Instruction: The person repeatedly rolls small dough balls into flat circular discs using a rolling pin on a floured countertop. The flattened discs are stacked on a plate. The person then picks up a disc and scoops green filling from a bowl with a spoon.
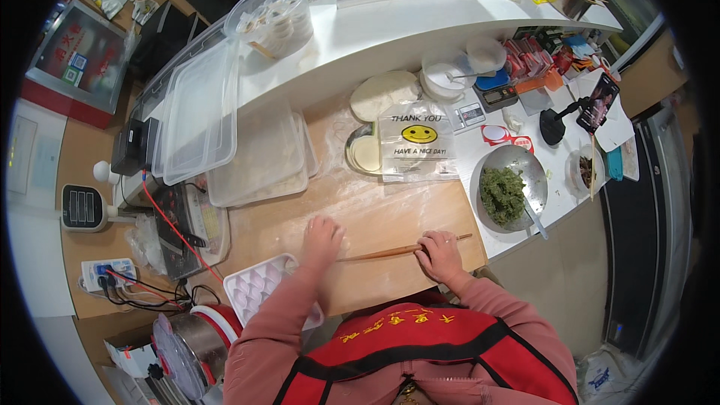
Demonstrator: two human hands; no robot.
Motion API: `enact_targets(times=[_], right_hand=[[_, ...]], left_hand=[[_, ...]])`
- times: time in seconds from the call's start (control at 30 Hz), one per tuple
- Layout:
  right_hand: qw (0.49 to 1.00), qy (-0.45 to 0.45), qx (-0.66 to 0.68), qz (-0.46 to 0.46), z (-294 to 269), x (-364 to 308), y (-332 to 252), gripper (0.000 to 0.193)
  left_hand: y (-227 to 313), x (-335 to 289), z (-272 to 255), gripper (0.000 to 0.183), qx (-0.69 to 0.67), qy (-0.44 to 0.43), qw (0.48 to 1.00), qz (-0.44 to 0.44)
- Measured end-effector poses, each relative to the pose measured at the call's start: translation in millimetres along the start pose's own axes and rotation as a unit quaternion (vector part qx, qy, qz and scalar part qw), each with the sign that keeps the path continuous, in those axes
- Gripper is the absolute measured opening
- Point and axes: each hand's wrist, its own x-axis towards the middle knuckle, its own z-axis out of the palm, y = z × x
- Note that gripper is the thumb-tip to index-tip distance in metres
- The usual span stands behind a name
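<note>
A thin wooden rolling pin (390,253) lies slantwise near the front of the floured wooden board (375,214). My right hand (441,255) is closed over its right part, and a short end sticks out beyond the fingers. My left hand (322,240) rests low on the board by the pin's left tip. Its fingers are blurred, and whatever might be under them is hidden. Left of that forearm, a white tray with moulded hollows (255,285) overlaps the board's front edge. Further back, a stack of round dough wrappers (367,153) sits partly under a printed plastic bag (420,151).
A metal bowl of chopped greens (512,187) stands right of the board. Clear plastic boxes and lids (259,150) crowd the back left. Behind the bag lies a pale dough mass (382,95). A phone on a stand (600,101) is at far right; a red cable (176,221) runs at left.
</note>
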Motion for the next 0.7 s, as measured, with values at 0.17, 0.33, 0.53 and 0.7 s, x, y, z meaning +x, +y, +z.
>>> enact_targets(times=[0.17, 0.33, 0.53, 0.7], right_hand=[[1.0, -0.003, -0.001, 0.004, -1.0, 1.3, 0.3, 0.031], [1.0, -0.008, -0.007, 0.005, -2.5, 4.3, -1.2, 0.032], [1.0, -0.007, -0.004, 0.008, -0.2, 0.8, -0.7, 0.029], [1.0, -0.006, -0.009, 0.013, 3.6, -3.7, 2.0, 0.027]], left_hand=[[53.0, 26.7, 21.3, 0.072, 0.117, 0.048, 0.992, -0.015], [65.6, 28.4, 34.9, 0.088, 0.149, -0.031, 0.988, 0.009], [45.0, 38.1, 47.0, 0.078, 0.124, 0.01, 0.992, 0.015], [18.1, -3.5, 27.8, 0.05, 0.031, 0.123, 0.992, -0.007]])
